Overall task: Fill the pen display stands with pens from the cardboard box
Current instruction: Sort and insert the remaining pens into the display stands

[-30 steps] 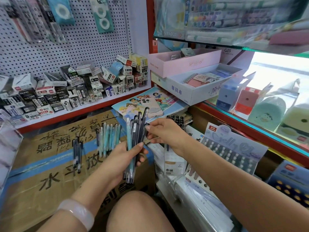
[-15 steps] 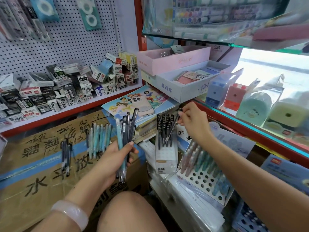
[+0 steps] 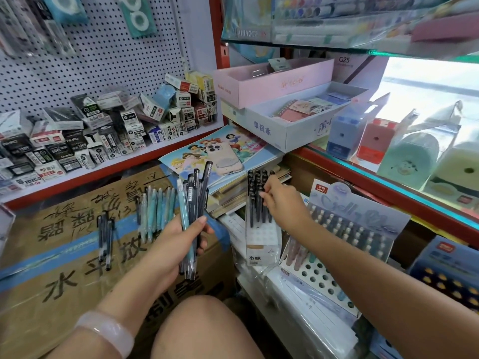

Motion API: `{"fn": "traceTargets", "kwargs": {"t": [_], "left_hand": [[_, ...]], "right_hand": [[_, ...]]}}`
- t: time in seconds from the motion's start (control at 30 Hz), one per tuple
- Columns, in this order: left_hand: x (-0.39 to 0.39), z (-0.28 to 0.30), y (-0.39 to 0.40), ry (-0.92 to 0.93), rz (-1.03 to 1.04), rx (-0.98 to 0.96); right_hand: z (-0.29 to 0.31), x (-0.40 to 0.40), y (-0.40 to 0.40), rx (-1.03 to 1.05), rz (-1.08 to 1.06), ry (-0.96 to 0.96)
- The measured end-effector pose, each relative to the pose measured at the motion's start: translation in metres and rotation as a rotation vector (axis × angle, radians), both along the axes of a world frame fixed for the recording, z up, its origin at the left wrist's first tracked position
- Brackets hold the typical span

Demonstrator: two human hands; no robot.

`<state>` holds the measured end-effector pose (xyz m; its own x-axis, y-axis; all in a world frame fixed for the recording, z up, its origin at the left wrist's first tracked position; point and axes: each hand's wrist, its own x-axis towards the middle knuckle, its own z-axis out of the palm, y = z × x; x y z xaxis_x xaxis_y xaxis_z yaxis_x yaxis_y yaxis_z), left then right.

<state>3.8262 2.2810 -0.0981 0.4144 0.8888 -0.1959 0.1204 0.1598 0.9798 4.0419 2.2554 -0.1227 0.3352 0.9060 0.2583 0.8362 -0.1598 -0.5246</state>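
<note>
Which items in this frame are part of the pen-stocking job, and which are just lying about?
In the job: bundle of pens gripped by left hand; right hand at the black pens in the clear stand; pastel stand; cardboard box.

Lying about: phone; colouring book; refill boxes.

White pegboard wall [image 3: 108,60], red-edged shelves [image 3: 363,174], bright daylight at right.

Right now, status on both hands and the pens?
Left hand grips bundle of pens. Right hand at black pens in clear stand, fingers curled; grip unclear. More pens lie on cardboard box.
</note>
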Motion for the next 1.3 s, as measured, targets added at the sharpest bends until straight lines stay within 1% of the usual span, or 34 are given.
{"fn": "traceTargets", "kwargs": {"t": [0.1,0.23,0.33,0.37,0.4,0.43,0.5,0.53,0.6,0.67,0.77,0.87,0.93,1.0,1.07,1.17,1.23,1.3], "left_hand": [[0.0,0.001,0.002,-0.008,0.013,-0.027],[-0.002,0.006,0.002,-0.057,0.028,-0.074],[-0.003,0.01,0.001,-0.063,0.011,-0.05],[-0.003,0.011,0.0,-0.067,0.004,-0.045],[-0.003,0.012,-0.001,-0.071,-0.003,-0.043],[-0.003,0.013,-0.001,-0.074,-0.011,-0.042],[-0.001,0.014,-0.004,-0.065,-0.036,-0.036],[-0.001,0.015,-0.006,-0.056,-0.056,-0.031],[-0.001,0.017,-0.01,-0.031,-0.093,-0.018],[-0.002,0.019,-0.012,-0.021,-0.109,-0.011],[-0.005,0.021,-0.014,-0.027,-0.098,-0.029],[-0.011,0.019,-0.015,-0.01,-0.092,-0.035],[-0.014,0.017,-0.015,-0.008,-0.075,-0.032],[-0.015,0.016,-0.013,-0.021,-0.052,-0.032],[-0.014,0.016,-0.011,-0.045,-0.032,-0.03],[-0.011,0.017,-0.008,-0.076,0.002,-0.014],[-0.008,0.016,-0.007,-0.083,0.024,-0.008],[-0.005,0.015,-0.006,-0.082,0.037,-0.007]], "right_hand": [[-0.007,-0.003,0.0,-0.081,-0.01,0.028],[-0.004,-0.003,0.0,-0.132,-0.061,0.061],[0.016,-0.004,-0.002,-0.074,-0.128,0.049],[0.025,-0.006,-0.002,-0.03,-0.138,0.092],[0.035,-0.01,-0.001,0.018,-0.118,0.192],[0.044,-0.016,-0.001,0.053,-0.07,0.341],[0.062,-0.03,0.0,0.048,0.056,0.654],[0.068,-0.036,0.001,0.027,0.102,0.739],[0.075,-0.047,0.003,0.018,0.146,0.801],[0.076,-0.052,0.007,0.04,0.144,0.867],[0.075,-0.052,0.01,0.082,0.117,1.008],[0.081,-0.044,0.006,0.174,0.056,1.135],[0.086,-0.032,0.001,0.235,-0.014,1.119],[0.089,-0.017,-0.004,0.286,-0.075,1.039],[0.085,-0.002,-0.007,0.309,-0.143,0.865],[0.072,0.012,-0.017,0.274,-0.183,0.496],[0.06,0.015,-0.022,0.231,-0.16,0.345],[0.047,0.014,-0.024,0.169,-0.131,0.244]]}}
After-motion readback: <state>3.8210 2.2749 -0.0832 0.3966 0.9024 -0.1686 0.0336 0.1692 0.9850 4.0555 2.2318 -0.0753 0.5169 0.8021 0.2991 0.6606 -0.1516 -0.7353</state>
